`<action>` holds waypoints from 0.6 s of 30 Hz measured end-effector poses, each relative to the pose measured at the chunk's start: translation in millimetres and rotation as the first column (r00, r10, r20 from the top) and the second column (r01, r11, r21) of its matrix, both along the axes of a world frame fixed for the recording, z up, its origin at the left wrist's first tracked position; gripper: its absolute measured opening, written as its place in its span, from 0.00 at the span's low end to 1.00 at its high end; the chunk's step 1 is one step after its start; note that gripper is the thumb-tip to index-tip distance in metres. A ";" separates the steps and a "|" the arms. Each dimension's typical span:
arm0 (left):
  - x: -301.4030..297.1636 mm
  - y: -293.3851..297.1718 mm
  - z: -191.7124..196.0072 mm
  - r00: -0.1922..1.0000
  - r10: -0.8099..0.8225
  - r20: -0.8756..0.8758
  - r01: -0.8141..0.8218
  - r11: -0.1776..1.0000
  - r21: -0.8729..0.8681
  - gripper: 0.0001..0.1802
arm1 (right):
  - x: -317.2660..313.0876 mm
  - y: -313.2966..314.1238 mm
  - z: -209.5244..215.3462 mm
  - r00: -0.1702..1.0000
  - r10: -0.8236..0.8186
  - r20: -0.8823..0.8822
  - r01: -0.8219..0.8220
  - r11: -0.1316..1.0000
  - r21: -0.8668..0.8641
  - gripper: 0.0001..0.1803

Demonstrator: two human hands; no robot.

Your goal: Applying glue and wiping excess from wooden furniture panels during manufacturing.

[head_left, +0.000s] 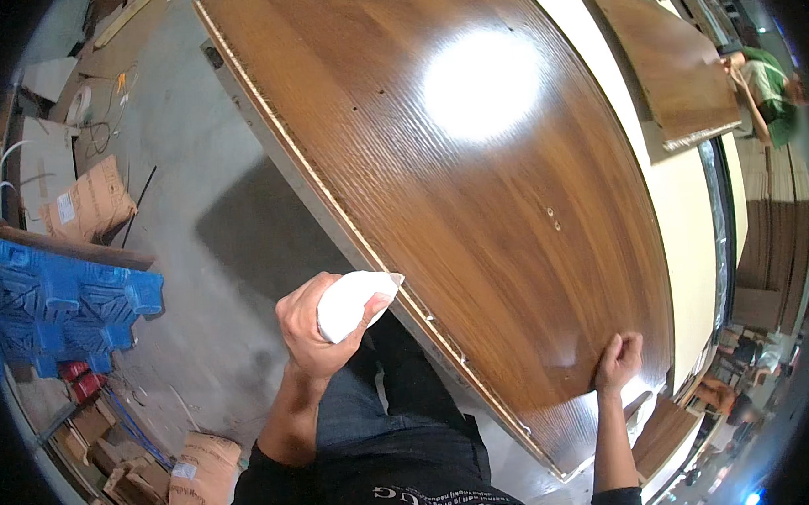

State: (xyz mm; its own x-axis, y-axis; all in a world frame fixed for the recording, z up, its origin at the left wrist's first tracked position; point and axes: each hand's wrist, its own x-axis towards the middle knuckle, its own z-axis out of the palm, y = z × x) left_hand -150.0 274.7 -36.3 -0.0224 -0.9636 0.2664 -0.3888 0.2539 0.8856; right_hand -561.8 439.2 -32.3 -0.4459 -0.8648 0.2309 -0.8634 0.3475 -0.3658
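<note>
Two bare hands at work on one large wood-veneer panel (475, 203), brown, glossy, lying flat on a pale work surface (687, 238) with a bright lamp glare near its far middle.

- Left hand (321, 325): clenched around a white bottle (352, 301), its tip touching the panel's pale near-left edge.
- Right hand (619, 360): released, fingers spread, resting flat on the panel's near-right corner.
- Second brown panel (669, 56): beyond the large panel's far-right side, attended by another person in a green top (771, 87).
- Blue plastic pallet (59, 303): on the grey floor, well left of the panel.
- Brown paper sacks (91, 200): near the pallet, left of the panel; contents cannot be told.
</note>
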 end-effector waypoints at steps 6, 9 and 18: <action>14.9 -17.2 -0.5 0.998 0.040 0.046 -0.041 0.999 0.031 0.15 | 111.2 -182.6 2.1 0.828 0.561 0.000 -0.560 0.828 -0.017 0.24; 21.8 -29.0 -1.6 0.998 0.054 0.035 -0.056 0.997 0.048 0.16 | 172.5 -262.9 5.1 0.762 0.641 -0.091 -0.627 0.765 0.147 0.32; 44.3 -58.8 -10.7 0.998 0.068 -0.005 -0.067 0.996 0.055 0.17 | 271.7 -371.0 -14.6 0.727 0.664 -0.174 -0.650 0.748 0.135 0.38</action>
